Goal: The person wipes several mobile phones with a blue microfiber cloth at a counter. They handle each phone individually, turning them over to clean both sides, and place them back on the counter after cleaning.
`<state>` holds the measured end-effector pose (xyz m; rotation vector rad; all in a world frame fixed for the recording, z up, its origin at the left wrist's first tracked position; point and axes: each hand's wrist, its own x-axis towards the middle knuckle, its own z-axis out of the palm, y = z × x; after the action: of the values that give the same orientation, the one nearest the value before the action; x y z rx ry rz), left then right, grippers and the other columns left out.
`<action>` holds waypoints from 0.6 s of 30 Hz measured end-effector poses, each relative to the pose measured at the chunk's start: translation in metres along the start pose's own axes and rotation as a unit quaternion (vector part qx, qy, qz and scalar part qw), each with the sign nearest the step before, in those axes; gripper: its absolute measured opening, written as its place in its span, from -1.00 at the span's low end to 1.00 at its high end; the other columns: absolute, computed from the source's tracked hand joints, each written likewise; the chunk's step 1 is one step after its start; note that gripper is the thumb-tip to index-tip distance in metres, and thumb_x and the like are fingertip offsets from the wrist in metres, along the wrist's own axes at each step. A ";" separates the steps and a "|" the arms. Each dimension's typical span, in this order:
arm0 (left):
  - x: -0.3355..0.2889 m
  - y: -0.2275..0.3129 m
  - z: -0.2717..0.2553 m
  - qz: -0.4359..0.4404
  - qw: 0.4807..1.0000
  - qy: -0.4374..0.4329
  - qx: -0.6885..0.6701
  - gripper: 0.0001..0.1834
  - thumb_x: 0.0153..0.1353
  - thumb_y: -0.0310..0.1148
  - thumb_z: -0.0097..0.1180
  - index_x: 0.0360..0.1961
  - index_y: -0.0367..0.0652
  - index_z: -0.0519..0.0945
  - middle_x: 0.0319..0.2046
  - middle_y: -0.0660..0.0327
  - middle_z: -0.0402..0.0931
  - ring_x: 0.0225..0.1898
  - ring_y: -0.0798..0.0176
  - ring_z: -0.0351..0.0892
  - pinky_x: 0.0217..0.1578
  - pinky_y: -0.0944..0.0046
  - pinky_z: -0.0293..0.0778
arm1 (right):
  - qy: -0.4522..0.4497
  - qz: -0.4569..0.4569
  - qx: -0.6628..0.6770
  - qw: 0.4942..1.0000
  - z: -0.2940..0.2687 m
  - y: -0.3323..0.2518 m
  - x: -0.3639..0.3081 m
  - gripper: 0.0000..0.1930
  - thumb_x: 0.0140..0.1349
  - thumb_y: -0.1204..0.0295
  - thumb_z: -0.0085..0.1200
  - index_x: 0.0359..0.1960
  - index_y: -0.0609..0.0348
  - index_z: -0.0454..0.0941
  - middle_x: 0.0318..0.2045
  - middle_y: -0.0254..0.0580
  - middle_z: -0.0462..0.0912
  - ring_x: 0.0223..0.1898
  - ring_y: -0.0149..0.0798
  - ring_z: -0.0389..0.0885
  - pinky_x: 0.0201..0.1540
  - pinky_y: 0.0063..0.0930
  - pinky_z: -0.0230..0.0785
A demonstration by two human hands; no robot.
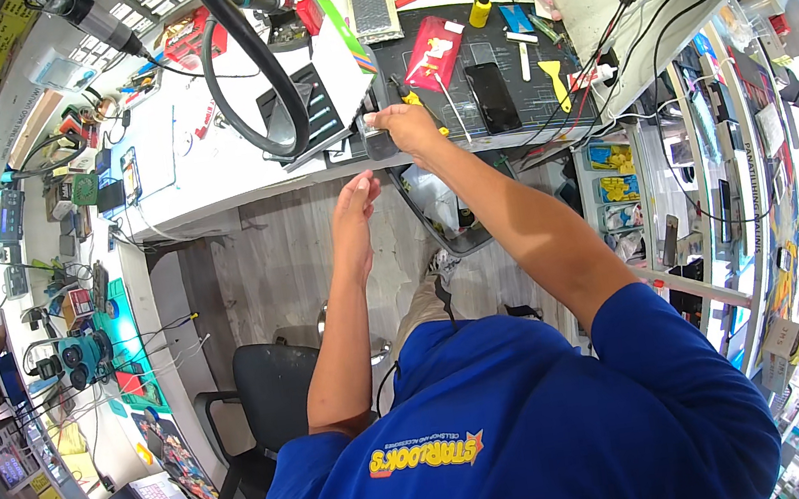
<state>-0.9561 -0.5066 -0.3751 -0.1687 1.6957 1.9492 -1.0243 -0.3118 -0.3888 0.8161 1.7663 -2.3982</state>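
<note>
My right hand [407,131] reaches to the bench's front edge, thumb and fingertips pinched together over a small dark item with a pale top, too small to name. My left hand [354,210] hangs in the air just short of the edge, loosely curled, with nothing visible in it. Beside my right hand lie a yellow-and-black screwdriver-like tool [412,96] and a thin white stick-like tool [453,107]. Farther right, a black smartphone [494,98] rests on the dark work mat [529,121]. A red packet [434,51] lies behind these tools.
A thick black hose [264,50] loops over the bench at left of my hands. A yellow brush [555,85] and a yellow bottle [480,10] are at right. Below the edge sits a dark tray-like container [440,209]. A black chair [277,392] stands at left.
</note>
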 end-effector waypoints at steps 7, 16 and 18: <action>0.066 0.000 -0.006 -0.103 0.971 -0.086 -0.197 -0.37 0.45 0.25 0.26 0.24 -0.03 0.69 0.27 0.32 0.59 0.34 0.35 0.36 0.30 0.15 0.21 | -0.002 -0.005 0.021 1.000 0.018 -0.008 -0.087 -0.70 0.42 0.18 0.36 -0.26 0.20 0.73 -0.41 -0.40 0.63 -0.34 -0.43 0.50 -0.19 -0.40 0.37; 0.072 -0.003 0.009 -0.033 0.998 -0.047 0.032 -0.50 0.39 -0.03 0.40 0.18 -0.14 0.76 0.12 0.27 0.74 0.25 0.34 0.52 0.32 0.16 0.28 | 0.041 -0.028 -0.193 0.980 -0.020 0.058 -0.155 -0.61 0.40 0.12 0.36 -0.25 0.29 0.73 -0.30 -0.15 0.61 -0.40 -0.28 0.62 -0.21 -0.27 0.50; 0.069 0.001 0.017 -0.002 0.995 -0.014 0.101 -0.53 0.40 -0.05 0.38 0.13 -0.20 0.80 0.09 0.25 0.77 0.14 0.33 0.62 0.21 0.30 0.41 | 0.016 0.011 -0.161 0.987 -0.030 0.056 -0.146 -0.66 0.36 0.14 0.39 -0.27 0.22 0.79 -0.44 -0.16 0.73 -0.49 -0.30 0.64 -0.36 -0.21 0.52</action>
<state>-1.0110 -0.4688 -0.4011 -0.0693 1.8575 1.7554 -0.8681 -0.3420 -0.3791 0.8274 2.0681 -2.0159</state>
